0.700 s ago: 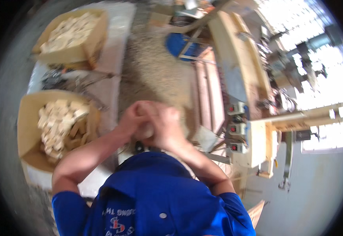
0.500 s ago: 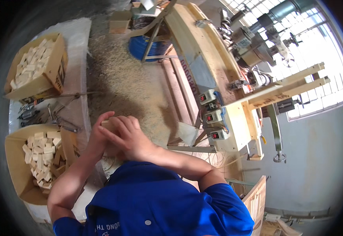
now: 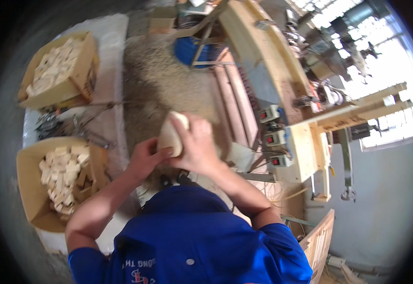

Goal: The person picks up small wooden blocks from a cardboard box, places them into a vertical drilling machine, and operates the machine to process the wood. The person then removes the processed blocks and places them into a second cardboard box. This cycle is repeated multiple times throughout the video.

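A pale wooden block (image 3: 171,135) with a rounded edge is held up in front of my chest by both hands. My right hand (image 3: 198,146) wraps around its right side and top. My left hand (image 3: 145,158) pinches its lower left edge with the fingertips. Below the hands lies a floor thick with sawdust (image 3: 163,85). My blue shirt (image 3: 192,236) fills the lower middle of the view.
Two cardboard boxes of small wooden blocks stand on my left, one near (image 3: 31,184) and one farther (image 3: 81,71). Metal tools (image 3: 59,125) lie between them. A woodworking machine (image 3: 282,137) with red switch boxes and a long wooden bench (image 3: 263,57) stand on my right. A blue drum (image 3: 187,49) stands ahead.
The view has swung toward the right. My hands have parted a little and lifted the wooden block, so that the block now shows between them.
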Tool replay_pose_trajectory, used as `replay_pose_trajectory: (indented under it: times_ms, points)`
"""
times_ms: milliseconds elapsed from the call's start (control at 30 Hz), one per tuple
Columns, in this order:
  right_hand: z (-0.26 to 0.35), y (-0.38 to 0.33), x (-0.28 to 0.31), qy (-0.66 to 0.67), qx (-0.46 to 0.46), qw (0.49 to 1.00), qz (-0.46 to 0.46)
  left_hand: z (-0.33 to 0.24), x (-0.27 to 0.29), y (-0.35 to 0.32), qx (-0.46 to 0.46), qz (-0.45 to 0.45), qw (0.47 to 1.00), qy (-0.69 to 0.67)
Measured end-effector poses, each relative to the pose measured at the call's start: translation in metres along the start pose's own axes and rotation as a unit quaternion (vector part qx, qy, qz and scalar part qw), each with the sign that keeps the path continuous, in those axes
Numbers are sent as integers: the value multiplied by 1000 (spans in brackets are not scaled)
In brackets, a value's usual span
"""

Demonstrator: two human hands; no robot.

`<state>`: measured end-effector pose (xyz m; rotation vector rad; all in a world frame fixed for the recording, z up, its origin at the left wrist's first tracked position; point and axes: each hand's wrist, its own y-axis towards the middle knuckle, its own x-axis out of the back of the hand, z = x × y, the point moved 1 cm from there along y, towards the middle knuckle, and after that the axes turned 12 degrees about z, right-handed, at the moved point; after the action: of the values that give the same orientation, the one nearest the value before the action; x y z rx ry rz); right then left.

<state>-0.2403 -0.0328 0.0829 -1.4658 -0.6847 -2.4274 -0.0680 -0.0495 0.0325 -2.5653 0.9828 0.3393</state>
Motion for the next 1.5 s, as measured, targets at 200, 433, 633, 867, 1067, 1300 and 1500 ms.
replay_pose_trajectory:
  times_ms: [200, 433, 633, 867, 1067, 1300, 1500]
  points:
    - [14, 1, -24, 23, 29, 998, -47, 3, -6, -12, -27, -47, 998, -18]
    - [19, 3, -28, 29, 5, 999, -17, 3, -2, -18, -36, -54, 998, 17]
    - [1, 1, -22, 94, 60, 986, -121, -6, 2, -11, 12, 132, 917, -376]
    - [-8, -13, -28, 140, 86, 977, -134, -6, -5, -14, 39, 161, 931, -325]
    - [-6, -15, -28, 136, 65, 982, -110, -2, -6, -17, 41, 145, 935, -321]
    - [1, -11, -23, 133, -21, 990, -32, 1, 0, -13, 55, 64, 968, -236]
    - [11, -6, -20, 0, -8, 1000, 12, 10, 2, -8, -49, -9, 989, 137]
